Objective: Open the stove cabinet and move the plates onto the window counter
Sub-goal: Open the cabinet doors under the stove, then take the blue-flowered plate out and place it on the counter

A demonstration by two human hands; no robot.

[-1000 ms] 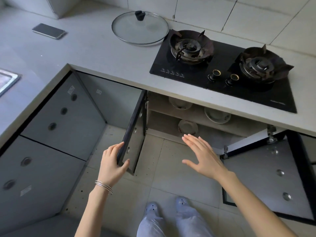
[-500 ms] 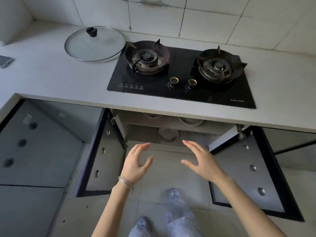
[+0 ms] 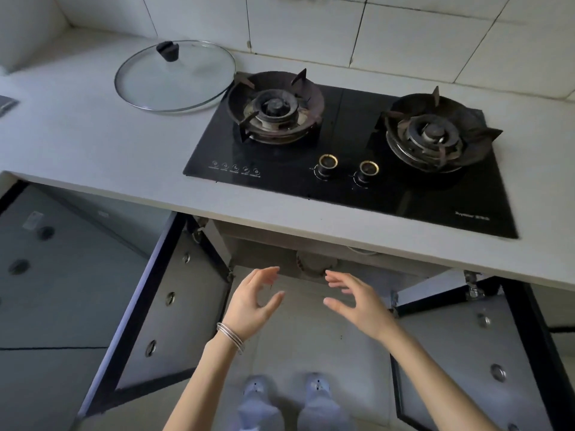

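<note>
The cabinet under the stove stands open, its left door (image 3: 161,306) and right door (image 3: 473,346) both swung outward. Inside, low down, a plate (image 3: 314,265) leans partly in sight below the counter edge; another plate's rim (image 3: 362,251) barely shows on the shelf above, the rest hidden by the counter. My left hand (image 3: 252,301), with bangles on the wrist, and my right hand (image 3: 357,301) are held out in front of the opening, palms facing each other, fingers apart, holding nothing. Both hands are just short of the leaning plate.
A black two-burner gas stove (image 3: 342,150) is set in the grey counter (image 3: 93,144). A glass pot lid (image 3: 175,76) lies left of it. A phone's corner (image 3: 6,104) shows at the far left. My feet (image 3: 286,399) stand on the tiled floor between the doors.
My left hand let go of the left door, which swung fully open. Both hands came together in front of the cabinet opening. The view shifted right and closer over the stove.
</note>
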